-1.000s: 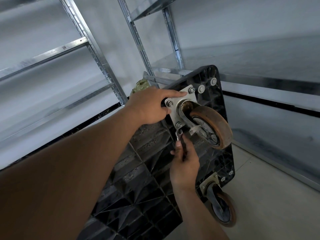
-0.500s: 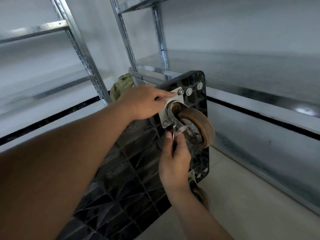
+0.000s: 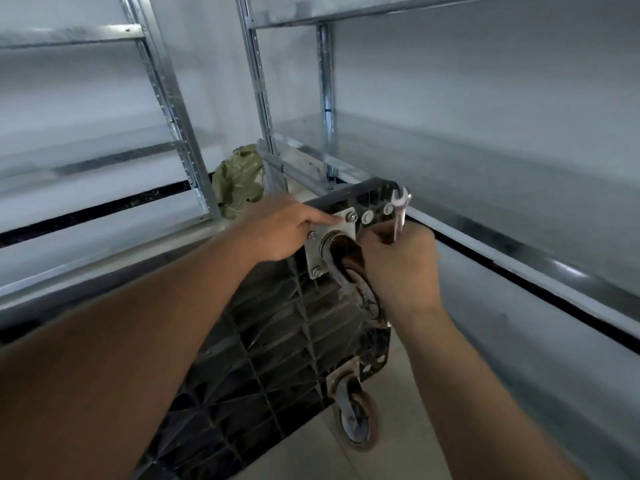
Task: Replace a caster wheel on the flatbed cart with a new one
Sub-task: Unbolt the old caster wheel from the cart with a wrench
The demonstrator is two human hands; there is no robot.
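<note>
1. A black plastic flatbed cart (image 3: 277,341) stood tipped up on its side on the pale floor (image 3: 408,427), so its ribbed underside faced the person.
2. Near the top corner of the cart was a brown rubber caster wheel (image 3: 360,292) in a metal fork. It was fixed to a square silver metal mounting plate (image 3: 317,251) with bolts at the corners.
3. The left hand (image 3: 277,230) lay on the cart beside that plate. Its first finger was stretched out straight, and the tip touched the plate next to the top bolt (image 3: 351,216). The other fingers looked loosely bent and held nothing.
4. The right hand (image 3: 398,268) was in front of the wheel and hid part of it. Its fingers were curled tight around a small shiny silver wrench (image 3: 400,213).
5. The open end of the wrench pointed up, above the hand, near the top edge of the cart.
6. A second brown caster wheel (image 3: 356,420) sat low on the cart, touching the floor.
7. Grey metal shelves (image 3: 450,161) stood behind and to both sides.
8. A crumpled green bag (image 3: 239,181) lay behind the cart, by a shelf post.
</note>
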